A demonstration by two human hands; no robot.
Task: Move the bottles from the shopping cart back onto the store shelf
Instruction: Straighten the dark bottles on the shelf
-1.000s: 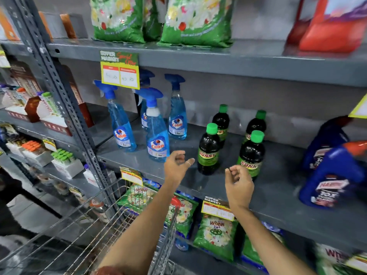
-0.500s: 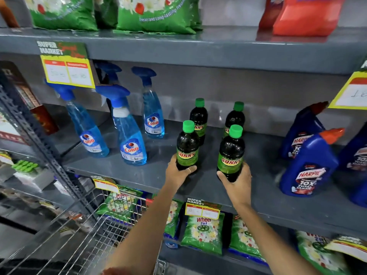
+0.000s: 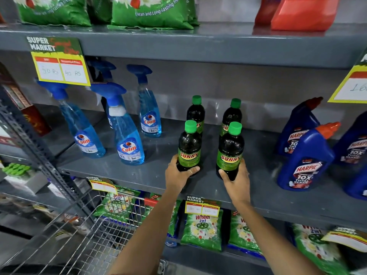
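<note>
Two dark Sunny bottles with green caps stand upright at the front of the grey middle shelf (image 3: pixel 151 175). My left hand (image 3: pixel 177 174) is wrapped around the base of the left bottle (image 3: pixel 189 147). My right hand (image 3: pixel 236 179) grips the base of the right bottle (image 3: pixel 230 153). Behind them stand two more Sunny bottles, one on the left (image 3: pixel 195 114) and one on the right (image 3: pixel 232 116). The wire shopping cart (image 3: pixel 79 241) is at the lower left, and what shows of its basket holds no bottles.
Blue Colin spray bottles (image 3: pixel 127 139) stand to the left on the same shelf, blue Harpic bottles (image 3: pixel 305 161) to the right. Green detergent bags (image 3: pixel 202 229) fill the shelf below. A price tag (image 3: pixel 59 64) hangs from the upper shelf. A slotted upright post (image 3: pixel 39 153) stands left.
Both hands went from open in front of the shelf to closed around the bases of the two front Sunny bottles. The view has moved closer and to the right.
</note>
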